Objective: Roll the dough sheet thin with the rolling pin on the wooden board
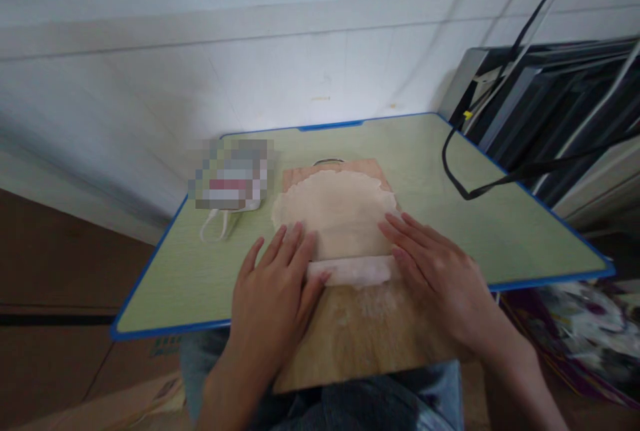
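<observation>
A wide, thin sheet of dough (345,207) lies over a wooden board (350,344), spilling slightly past its left edge. Across its near edge runs a pale, floury roll (357,271); whether a rolling pin is inside it, I cannot tell. My left hand (275,284) rests on the roll's left end, fingers stretched forward and spread a little, thumb along the roll. At the right end my right hand (435,264) lies flat, its fingers extended over the dough's right edge. Both palms cover the ends of the roll.
The board sits on a pale green folding table (500,237) with a blue rim, against a white wall (320,77). A blurred-out package (233,174) with a white loop stands left. A black strap (467,192) hangs over the right side, near dark flat panels (545,104).
</observation>
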A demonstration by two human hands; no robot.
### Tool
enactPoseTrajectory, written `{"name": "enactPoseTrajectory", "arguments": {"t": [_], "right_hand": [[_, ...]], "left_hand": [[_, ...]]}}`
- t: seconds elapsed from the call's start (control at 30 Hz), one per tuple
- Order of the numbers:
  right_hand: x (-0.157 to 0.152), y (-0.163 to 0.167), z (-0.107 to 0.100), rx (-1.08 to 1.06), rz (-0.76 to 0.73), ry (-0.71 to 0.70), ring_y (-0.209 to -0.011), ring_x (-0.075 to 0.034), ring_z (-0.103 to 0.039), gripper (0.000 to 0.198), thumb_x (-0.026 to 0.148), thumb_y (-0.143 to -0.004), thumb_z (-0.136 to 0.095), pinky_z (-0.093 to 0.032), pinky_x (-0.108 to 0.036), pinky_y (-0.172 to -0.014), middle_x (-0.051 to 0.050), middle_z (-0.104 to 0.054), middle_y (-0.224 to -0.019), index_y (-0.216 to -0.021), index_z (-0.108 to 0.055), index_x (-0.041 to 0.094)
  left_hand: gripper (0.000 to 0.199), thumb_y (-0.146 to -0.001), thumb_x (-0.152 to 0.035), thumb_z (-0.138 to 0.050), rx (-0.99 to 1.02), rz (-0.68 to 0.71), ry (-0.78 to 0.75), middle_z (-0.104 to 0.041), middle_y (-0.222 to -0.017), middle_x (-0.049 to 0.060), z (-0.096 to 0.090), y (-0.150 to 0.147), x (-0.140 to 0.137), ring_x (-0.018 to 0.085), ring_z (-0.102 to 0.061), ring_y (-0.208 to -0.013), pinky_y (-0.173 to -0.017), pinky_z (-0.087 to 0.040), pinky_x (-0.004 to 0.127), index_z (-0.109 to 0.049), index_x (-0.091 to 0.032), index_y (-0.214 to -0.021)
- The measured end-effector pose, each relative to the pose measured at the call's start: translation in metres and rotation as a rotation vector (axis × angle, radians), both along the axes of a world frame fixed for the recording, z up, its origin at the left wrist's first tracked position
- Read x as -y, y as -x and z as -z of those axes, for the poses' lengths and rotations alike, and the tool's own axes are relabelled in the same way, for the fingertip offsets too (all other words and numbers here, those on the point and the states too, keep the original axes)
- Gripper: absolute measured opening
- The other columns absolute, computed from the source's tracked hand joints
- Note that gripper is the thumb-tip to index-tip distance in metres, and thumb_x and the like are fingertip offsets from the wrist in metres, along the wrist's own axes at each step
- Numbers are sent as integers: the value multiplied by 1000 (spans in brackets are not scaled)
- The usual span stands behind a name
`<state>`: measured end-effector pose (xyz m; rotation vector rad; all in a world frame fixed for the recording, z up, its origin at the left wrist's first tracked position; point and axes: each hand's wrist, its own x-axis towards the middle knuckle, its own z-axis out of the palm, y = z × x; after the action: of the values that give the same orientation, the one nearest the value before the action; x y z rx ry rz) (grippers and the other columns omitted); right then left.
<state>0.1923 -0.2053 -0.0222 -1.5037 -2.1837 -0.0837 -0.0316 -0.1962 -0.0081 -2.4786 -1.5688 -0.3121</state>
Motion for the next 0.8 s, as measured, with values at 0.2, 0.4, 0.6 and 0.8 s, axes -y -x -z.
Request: {"name": "enactPoseTrajectory", "arguments": {"t": [0.2, 0.4, 0.6, 0.8], "right_hand": [[-26, -4, -1, -48, 7, 96, -126, -26, -46, 46, 29, -96, -27, -41, -50, -102, -14, -54, -133, -128, -54, 10], [-7, -3, -2, 11, -26, 78, -123, -25, -49, 46, 26, -96, -25, -42, -52, -100, -12, -55, -131, -129, -53, 9], [11, -1, 0, 66, -13, 37, -124, -23, -48, 43, 23, -97, -27, -44, -49, -99, -10, -54, -133, -130, -52, 11], [-9, -1, 0, 43, 9, 51, -122, -24, -51, 44, 25, -96, -27, -44, -50, -98, -11, -56, -131, -128, -54, 12]], "left_hand": [[48, -97, -39, -26, -6, 2, 87, -49, -138, 14, -9, -4, -29, 30, -45, -128, -101, -40, 46, -52, -14, -129], [47, -96, -38, -30, -13, -7, 86, -50, -138, 11, -6, -3, -12, 28, -48, -126, -100, -41, 50, -50, -15, -132], [50, -95, -39, -28, -12, -1, 30, -49, -137, 11, 0, -1, 9, 30, -47, -126, -99, -42, 53, -50, -12, -132], [46, -95, -38, -32, -3, -39, 73, -50, -138, 10, -4, -5, -9, 30, -47, -127, -100, -41, 51, -52, -16, -130]]}}
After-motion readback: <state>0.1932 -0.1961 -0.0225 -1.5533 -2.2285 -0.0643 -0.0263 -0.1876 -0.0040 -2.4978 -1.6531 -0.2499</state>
